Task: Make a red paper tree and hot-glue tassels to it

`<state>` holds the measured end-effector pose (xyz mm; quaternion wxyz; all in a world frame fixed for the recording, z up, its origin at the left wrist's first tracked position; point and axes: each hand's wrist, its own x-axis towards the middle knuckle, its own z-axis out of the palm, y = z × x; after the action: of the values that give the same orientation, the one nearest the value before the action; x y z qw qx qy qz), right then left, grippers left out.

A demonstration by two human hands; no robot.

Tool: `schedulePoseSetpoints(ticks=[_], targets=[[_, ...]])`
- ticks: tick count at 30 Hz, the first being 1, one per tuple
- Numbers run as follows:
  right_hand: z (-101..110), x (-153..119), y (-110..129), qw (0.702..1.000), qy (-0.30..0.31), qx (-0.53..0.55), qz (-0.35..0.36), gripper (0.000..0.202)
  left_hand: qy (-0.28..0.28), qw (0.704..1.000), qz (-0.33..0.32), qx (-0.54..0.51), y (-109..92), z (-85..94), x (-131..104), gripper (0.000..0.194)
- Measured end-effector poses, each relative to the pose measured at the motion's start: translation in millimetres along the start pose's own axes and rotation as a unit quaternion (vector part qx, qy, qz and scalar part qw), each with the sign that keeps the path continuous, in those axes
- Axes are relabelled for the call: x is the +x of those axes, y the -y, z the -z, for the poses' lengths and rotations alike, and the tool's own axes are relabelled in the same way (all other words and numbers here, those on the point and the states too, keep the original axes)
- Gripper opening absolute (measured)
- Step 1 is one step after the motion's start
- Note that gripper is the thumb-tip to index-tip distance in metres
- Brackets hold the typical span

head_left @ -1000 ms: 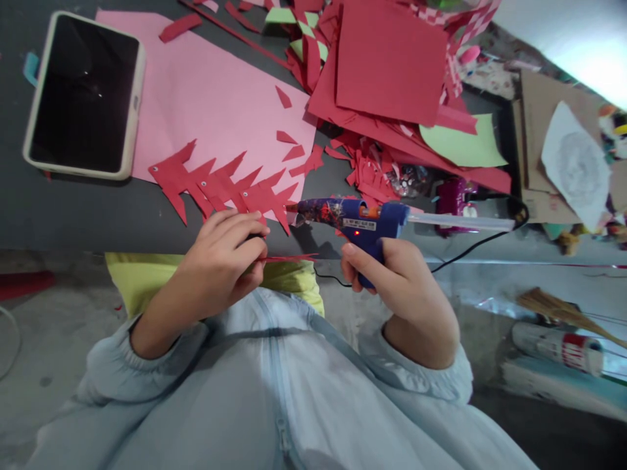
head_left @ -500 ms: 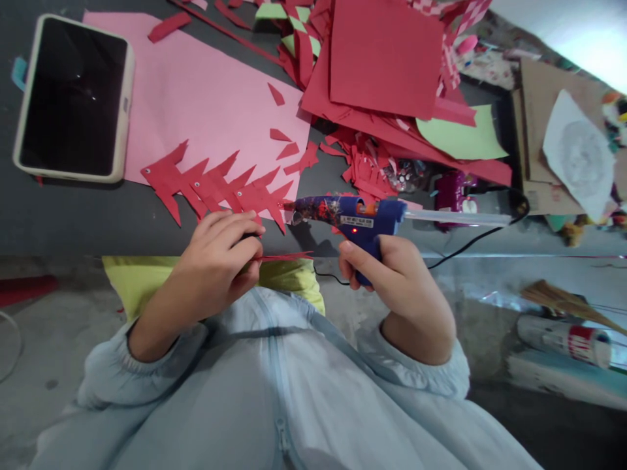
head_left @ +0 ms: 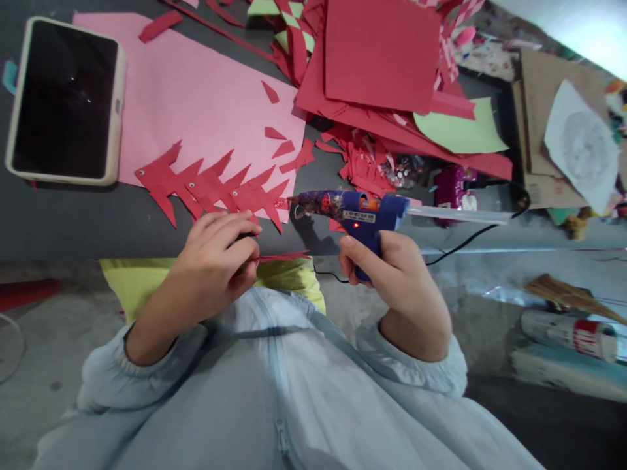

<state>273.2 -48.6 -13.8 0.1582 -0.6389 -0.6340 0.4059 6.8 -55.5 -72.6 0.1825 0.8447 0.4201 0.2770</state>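
My right hand [head_left: 392,267] is wrapped round the handle of a blue hot glue gun [head_left: 365,212], its red light lit and a clear glue stick out of its back. The gun's nozzle points left, at the tail end of a row of red paper fish [head_left: 210,186] with small eyes. The row lies along the lower edge of a pink sheet [head_left: 196,98]. Below the row, at the table's front edge, my left hand [head_left: 220,254] has curled fingers; a thin red paper piece [head_left: 284,256] sticks out to the right from them.
A tablet [head_left: 66,98] in a pale case lies at the left. Red paper sheets [head_left: 382,55] and scraps [head_left: 362,163] are behind the gun. A purple object [head_left: 448,196], a black cord and cardboard [head_left: 543,117] with a white paper are at the right.
The glue gun's nozzle has lifted slightly from the last red tail, where shiny glue now shows. The whole view has shifted a little; my left hand keeps its pose.
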Motion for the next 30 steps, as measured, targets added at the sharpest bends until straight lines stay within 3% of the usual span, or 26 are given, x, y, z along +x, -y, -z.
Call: schedulePoseSetpoints(ticks=[6,11,15,22,25,30], targets=[[1,-2,1,0.999,0.017,0.034,-0.011,0.053,0.016,1.000,0.006,0.004,-2,2.6,2,0.007],[2,-5,0,0.994,-0.056,0.091,-0.007,0.044,0.026,1.000,0.013,-0.003,-4,4.1,3,0.007],[-5,1,-4,0.984,-0.135,0.114,-0.014,0.023,0.023,0.999,0.022,-0.023,-8,7.0,6,0.004],[-26,14,7,0.977,-0.138,0.150,0.055,0.037,0.043,0.996,0.075,-0.020,-17,10.3,20,0.011],[-32,17,10,0.969,-0.174,0.159,0.069,0.031,0.025,0.996,0.080,-0.009,-22,8.9,24,0.011],[-33,27,5,0.952,-0.270,0.131,0.066,0.025,-0.053,0.988,0.133,0.050,-26,5.5,23,0.015]])
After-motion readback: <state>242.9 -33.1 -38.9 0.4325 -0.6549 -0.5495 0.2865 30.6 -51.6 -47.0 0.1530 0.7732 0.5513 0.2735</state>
